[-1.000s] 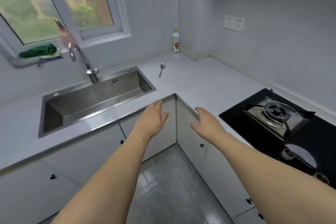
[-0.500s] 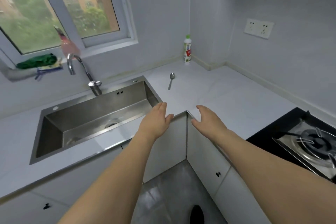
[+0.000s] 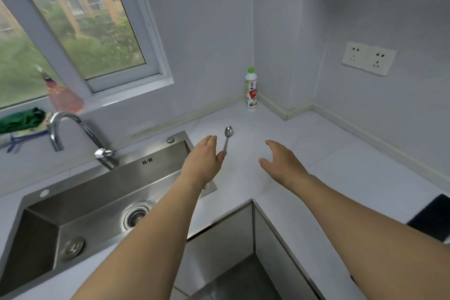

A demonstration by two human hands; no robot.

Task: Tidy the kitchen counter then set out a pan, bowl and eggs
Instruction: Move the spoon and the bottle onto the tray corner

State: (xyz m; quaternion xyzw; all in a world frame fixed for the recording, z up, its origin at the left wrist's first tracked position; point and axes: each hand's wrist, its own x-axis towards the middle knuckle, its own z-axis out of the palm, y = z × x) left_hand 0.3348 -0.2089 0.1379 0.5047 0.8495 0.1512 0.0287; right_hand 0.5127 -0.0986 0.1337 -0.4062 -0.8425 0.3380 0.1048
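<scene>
Hands first: your left hand [image 3: 203, 161] reaches out mid-frame with fingers straight and relaxed, its thumb tip at the lower end of the spoon [image 3: 227, 137], holding nothing. Your right hand [image 3: 282, 163] hovers just right of it, loosely spread and empty. That spoon lies on the white counter [image 3: 341, 165], between the sink [image 3: 97, 202] and the bottle [image 3: 251, 89] in the corner above centre.

Two bare forearms, no sleeves in view. Left hand [image 3: 203, 161] and right hand [image 3: 282, 163] both ungloved, wrists plain and unadorned. No rings visible on the fingers [image 3: 211, 141].
</scene>
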